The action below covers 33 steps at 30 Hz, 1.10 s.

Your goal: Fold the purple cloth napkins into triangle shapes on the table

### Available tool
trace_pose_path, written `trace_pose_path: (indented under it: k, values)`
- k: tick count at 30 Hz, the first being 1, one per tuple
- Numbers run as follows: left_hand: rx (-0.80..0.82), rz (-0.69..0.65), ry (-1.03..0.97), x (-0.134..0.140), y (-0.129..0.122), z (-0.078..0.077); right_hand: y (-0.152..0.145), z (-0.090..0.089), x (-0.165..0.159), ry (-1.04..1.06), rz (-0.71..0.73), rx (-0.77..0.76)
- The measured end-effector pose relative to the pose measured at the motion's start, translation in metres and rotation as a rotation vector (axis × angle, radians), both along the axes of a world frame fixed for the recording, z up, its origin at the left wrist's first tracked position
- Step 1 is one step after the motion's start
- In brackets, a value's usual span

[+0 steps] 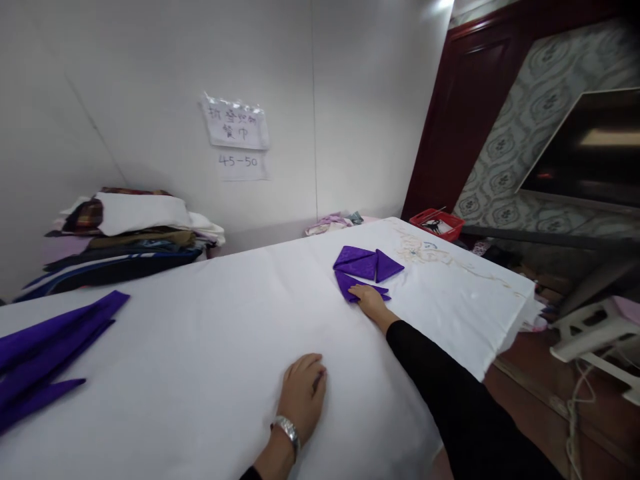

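Observation:
My right hand [369,300] reaches out over the white cloth, its fingers closed on the near part of a purple folded napkin [357,262]. The napkin lies flat in pointed, triangular folds. Its grip's underside is hidden by the hand. Closer to me, my left hand [303,390], with a silver watch [287,430] on the wrist, rests on the cloth. Its fingers are slightly bent, with the thumb apart from them, and it holds nothing that I can make out. More purple folded cloth [55,343] with long pointed ends lies at the left edge.
A white tablecloth [200,360] covers the table, with gold embroidery at the right. Stacked clothes [145,230] stand behind the left side. A red basket [445,227] sits past the far corner. A pale stool [595,327] and cables are on the floor at right.

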State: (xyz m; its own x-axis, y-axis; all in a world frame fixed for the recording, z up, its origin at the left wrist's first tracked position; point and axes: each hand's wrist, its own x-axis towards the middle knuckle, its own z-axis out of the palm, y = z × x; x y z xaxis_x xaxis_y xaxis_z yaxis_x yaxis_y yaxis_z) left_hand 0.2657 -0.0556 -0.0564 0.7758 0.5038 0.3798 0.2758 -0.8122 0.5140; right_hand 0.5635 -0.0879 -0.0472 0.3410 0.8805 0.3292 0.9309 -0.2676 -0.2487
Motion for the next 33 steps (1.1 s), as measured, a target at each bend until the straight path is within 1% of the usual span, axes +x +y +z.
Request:
trace_pose_path:
  k: [3,7,11,15,18,22,24,26,29,31,33]
  values:
    - [-0.003,-0.009,0.001,0.001,0.002,0.002,0.009,0.001,0.004,-0.017,0.025,-0.016]
    - [0.015,-0.028,-0.028,0.001,0.005,0.000,0.021,0.003,0.014,-0.046,0.050,-0.013]
    - [0.023,-0.034,-0.027,0.001,0.006,-0.001,0.025,0.002,0.026,-0.062,0.075,-0.010]
    - [0.026,-0.029,-0.020,0.001,0.006,-0.002,0.020,0.000,0.029,-0.040,0.088,-0.005]
    - [0.025,-0.029,-0.012,0.001,0.006,-0.003,0.013,0.001,0.023,-0.046,0.012,-0.011]
    - [0.022,-0.032,-0.012,0.001,0.006,-0.001,0.007,0.003,0.011,-0.070,-0.104,-0.079]
    - [0.019,-0.034,-0.007,0.001,0.006,0.000,0.004,0.003,0.004,-0.084,-0.135,-0.106]
    - [0.016,-0.035,-0.004,0.001,0.007,0.000,0.002,0.002,0.000,-0.097,-0.139,-0.128]
    - [0.013,-0.036,-0.011,0.001,0.007,-0.001,-0.005,0.000,0.001,-0.098,-0.108,-0.145]
    - [0.012,-0.038,-0.016,0.001,0.007,-0.002,-0.012,0.001,0.006,-0.093,-0.097,-0.119]
    - [0.011,-0.035,-0.022,0.002,0.007,-0.002,-0.018,0.002,0.015,-0.098,-0.122,-0.072]
